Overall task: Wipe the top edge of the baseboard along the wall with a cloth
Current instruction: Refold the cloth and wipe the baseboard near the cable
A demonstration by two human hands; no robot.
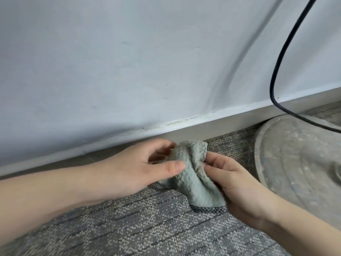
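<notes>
A pale green terry cloth (191, 174) with a dark hem is bunched between both hands, just above the carpet. My left hand (142, 167) pinches its left side with thumb and curled fingers. My right hand (230, 182) grips its right side from below. The white baseboard (212, 123) runs slantwise along the foot of the wall, rising to the right. Dark specks and grime show on its top edge (180, 123) above the cloth. The cloth is a short way in front of the baseboard and does not touch it.
A dusty round grey base (295, 156) lies on the carpet at the right, against the baseboard. A black cable (276, 71) loops down the wall and over that base. Grey patterned carpet (147, 228) covers the floor.
</notes>
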